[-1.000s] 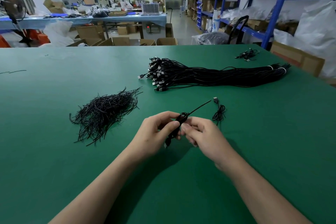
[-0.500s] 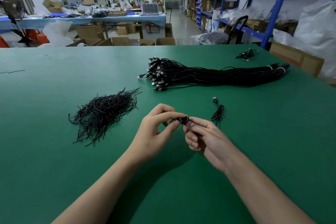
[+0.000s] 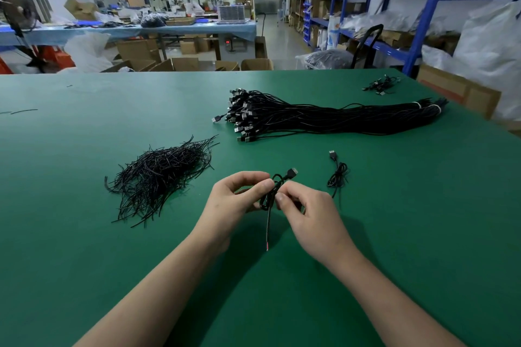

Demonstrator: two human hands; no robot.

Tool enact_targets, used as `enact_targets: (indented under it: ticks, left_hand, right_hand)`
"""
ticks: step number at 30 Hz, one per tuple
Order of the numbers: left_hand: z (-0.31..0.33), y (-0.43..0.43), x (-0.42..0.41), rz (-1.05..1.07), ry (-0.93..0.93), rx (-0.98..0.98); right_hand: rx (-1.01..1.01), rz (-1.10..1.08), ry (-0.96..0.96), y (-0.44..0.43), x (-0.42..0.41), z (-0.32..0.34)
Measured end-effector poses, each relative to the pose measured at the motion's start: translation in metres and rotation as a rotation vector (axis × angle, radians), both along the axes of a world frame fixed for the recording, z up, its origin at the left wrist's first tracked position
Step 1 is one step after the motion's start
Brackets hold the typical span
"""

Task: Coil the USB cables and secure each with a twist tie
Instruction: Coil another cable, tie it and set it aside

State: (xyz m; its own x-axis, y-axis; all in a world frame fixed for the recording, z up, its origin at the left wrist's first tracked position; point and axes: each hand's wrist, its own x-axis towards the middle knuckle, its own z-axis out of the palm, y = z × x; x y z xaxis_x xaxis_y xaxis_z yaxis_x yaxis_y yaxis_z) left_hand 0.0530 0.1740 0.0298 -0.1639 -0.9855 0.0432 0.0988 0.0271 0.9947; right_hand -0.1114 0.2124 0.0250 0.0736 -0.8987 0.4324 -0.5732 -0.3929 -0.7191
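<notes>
Currently my left grip [image 3: 234, 200] and right grip [image 3: 313, 214] both pinch a coiled USB cable [image 3: 271, 196]; tying unconfirmed. One finished coil [image 3: 338, 175] nearby, big bundle [image 3: 324, 118] to go.

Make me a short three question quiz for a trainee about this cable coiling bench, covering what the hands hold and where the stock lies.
1. True or false: the pile of twist ties lies on the green table, to the left of the left hand.
2. What do the left hand and the right hand pinch between them? A: a coiled USB cable. B: scissors. C: a roll of tape.
3. How many small coils lie on the table just right of the right hand?

Key: 1 true; 2 A; 3 one.
</notes>
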Motion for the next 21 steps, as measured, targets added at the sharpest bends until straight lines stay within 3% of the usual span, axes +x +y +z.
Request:
enact_targets:
  ticks: [5, 12, 16, 21]
  left_hand:
    - [0.002, -0.004, 0.01, -0.096, -0.187, 0.151]
    - [0.0, -0.005, 0.013, -0.196, -0.193, 0.193]
    - [0.0, -0.004, 0.009, -0.194, -0.083, 0.125]
    - [0.001, -0.001, 0.002, -0.131, -0.112, -0.05]
  right_hand:
    - [-0.095, -0.085, 0.3, 0.003, -0.002, 0.0]
    - [-0.211, -0.102, 0.519, 0.006, 0.0, 0.004]
    - [-0.139, -0.114, 0.4, 0.003, -0.002, 0.003]
    - [0.175, 0.014, -0.056, -0.002, -0.006, 0.002]
